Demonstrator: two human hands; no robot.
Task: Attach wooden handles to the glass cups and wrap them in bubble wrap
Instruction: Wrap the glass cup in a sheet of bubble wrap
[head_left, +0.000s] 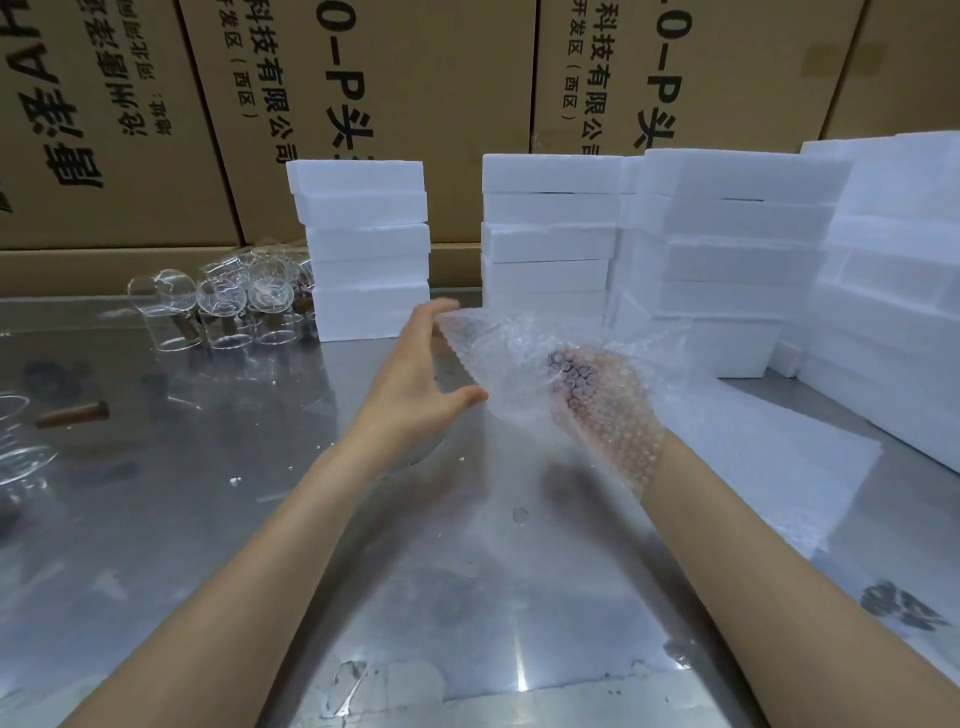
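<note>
A sheet of bubble wrap (514, 353) is held up over the middle of the metal table (467, 597). My left hand (415, 379) touches its left edge, fingers on the upper corner and thumb at the lower side. My right hand (597, 410) lies behind the wrap, seen through the bubbles, and grips a dark brown handle (569, 371); the cup itself is hard to make out. Several clear glass cups with wooden handles (234, 301) stand upside down at the back left. A loose wooden handle (72, 414) lies at the left, beside a glass cup (21, 447).
Stacks of white foam boxes (366, 249) (727, 260) stand along the back and right. A pile of flat bubble wrap sheets (779, 467) lies on the right of the table. Brown printed cartons (415, 78) form a wall behind.
</note>
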